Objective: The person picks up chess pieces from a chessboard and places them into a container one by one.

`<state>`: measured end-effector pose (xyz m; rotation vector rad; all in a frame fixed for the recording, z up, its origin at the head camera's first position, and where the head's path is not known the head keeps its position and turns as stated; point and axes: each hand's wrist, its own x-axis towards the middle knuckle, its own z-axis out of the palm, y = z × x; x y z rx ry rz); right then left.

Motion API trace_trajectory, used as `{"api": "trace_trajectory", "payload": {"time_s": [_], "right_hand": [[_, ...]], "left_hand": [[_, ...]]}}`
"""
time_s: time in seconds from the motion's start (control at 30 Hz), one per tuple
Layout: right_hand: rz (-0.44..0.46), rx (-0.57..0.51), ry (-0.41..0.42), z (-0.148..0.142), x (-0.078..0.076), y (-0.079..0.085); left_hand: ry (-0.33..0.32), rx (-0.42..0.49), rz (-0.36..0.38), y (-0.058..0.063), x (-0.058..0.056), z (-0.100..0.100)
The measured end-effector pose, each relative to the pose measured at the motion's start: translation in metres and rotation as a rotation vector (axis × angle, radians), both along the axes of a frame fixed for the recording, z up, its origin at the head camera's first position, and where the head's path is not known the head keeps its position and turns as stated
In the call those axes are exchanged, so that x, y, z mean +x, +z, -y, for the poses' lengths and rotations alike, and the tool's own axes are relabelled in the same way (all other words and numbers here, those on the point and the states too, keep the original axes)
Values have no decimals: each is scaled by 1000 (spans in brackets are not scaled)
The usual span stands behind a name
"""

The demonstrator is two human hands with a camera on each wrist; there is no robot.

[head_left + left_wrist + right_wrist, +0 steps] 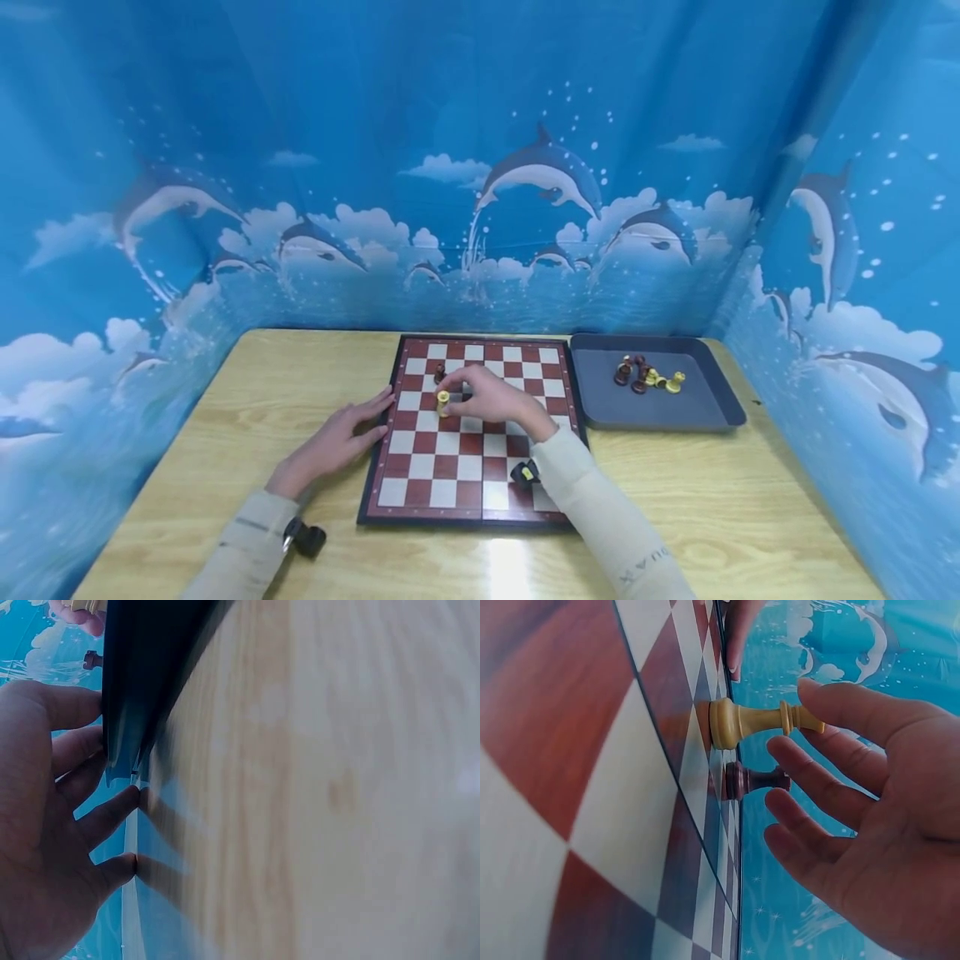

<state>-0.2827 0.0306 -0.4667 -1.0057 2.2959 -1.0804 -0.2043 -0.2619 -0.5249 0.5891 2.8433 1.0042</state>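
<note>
Near the left side of the checkered chessboard [457,467], my right hand [491,396] pinches the top of a gold chess piece [754,724] between thumb and fingers. The piece stands upright with its base at the board's surface; its exact kind is hard to tell. Just beyond it, a smaller dark red chess piece [757,780] stands on the board. My left hand [341,437] rests at the board's left edge. In the left wrist view, its fingers [75,746] are spread, some touching the board's dark side and others lower by the wooden tabletop.
A grey tray [630,417] sits against the board's right side, holding several dark red and gold chess pieces [637,375]. Wooden table [300,367] surface surrounds the board. A blue dolphin-print curtain [420,167] hangs behind and at the sides.
</note>
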Motion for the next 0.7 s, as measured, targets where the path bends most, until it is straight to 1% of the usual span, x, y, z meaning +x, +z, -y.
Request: {"api": "trace_trajectory", "payload": {"time_s": [0.1, 0.23, 0.33, 0.5, 0.6, 0.7], "right_hand": [[-8, 18, 1, 2, 0, 1], [-46, 21, 10, 3, -1, 2], [-75, -25, -4, 1, -2, 4], [-65, -163, -63, -6, 0, 12], [-53, -177, -72, -10, 2, 14], [-46, -158, -79, -13, 5, 13]], "left_hand": [[3, 1, 9, -1, 0, 0], [5, 7, 18, -2, -1, 1], [5, 4, 13, -1, -2, 0], [17, 5, 22, 0, -3, 0], [18, 4, 24, 0, -3, 0], [12, 1, 22, 0, -3, -1]]}}
